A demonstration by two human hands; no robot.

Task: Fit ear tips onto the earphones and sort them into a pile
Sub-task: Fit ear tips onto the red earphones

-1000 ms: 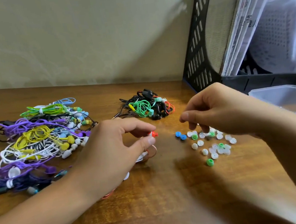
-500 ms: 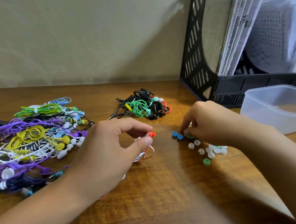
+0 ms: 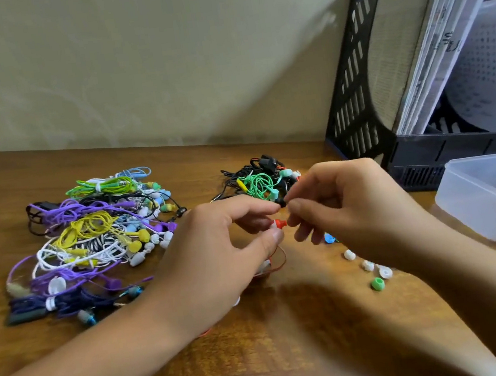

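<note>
The left hand [image 3: 217,255] is curled, its thumb and forefinger pinching a red earbud [image 3: 279,224] whose red nozzle points right, toward the other hand. The earbud's thin red cable [image 3: 277,264] loops down onto the wooden table [image 3: 263,359] just under the hand. The right hand [image 3: 346,203] meets it from the right, fingers bent and thumb and forefinger drawn together right at the nozzle; whether they hold an ear tip there cannot be told, since the fingertips hide the spot.

Just below and right of the right hand, loose ear tips lie on the table: a blue ear tip [image 3: 329,238] partly under the fingers, white ear tips [image 3: 368,265] in a short line, and a green ear tip [image 3: 377,284] nearest the person.

Just behind the hands sits a small tangle of earphones [image 3: 255,183] with green and black cords. Well to the left lies the large pile of earphones [image 3: 95,236], bundled in purple, yellow, white, green and blue.

At the right edge a translucent plastic container [image 3: 491,203] rests on the table, and behind it against the wall stands a black file holder [image 3: 353,85] filled with papers [image 3: 430,50].
</note>
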